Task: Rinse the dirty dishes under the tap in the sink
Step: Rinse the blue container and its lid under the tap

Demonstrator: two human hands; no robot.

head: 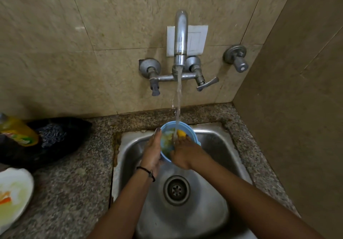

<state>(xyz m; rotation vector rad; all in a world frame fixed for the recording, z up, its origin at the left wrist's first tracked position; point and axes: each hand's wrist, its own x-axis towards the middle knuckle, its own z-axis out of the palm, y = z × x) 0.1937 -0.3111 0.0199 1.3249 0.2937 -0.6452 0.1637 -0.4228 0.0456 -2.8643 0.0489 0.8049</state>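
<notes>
White plate [13,198], food-smeared, waits at the counter's left edge. Over the sink [213,142], the left hand [152,155] cups the blue bowl [189,129] under the tap [181,38]; the right hand [182,155] rubs inside it, fingers together. Rinsing is midway; next comes tipping out, probably.

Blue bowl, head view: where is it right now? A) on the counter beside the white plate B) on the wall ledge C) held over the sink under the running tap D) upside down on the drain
C: the blue bowl is held between the left hand and right hand above the sink, with the stream from the tap falling into it.
</notes>
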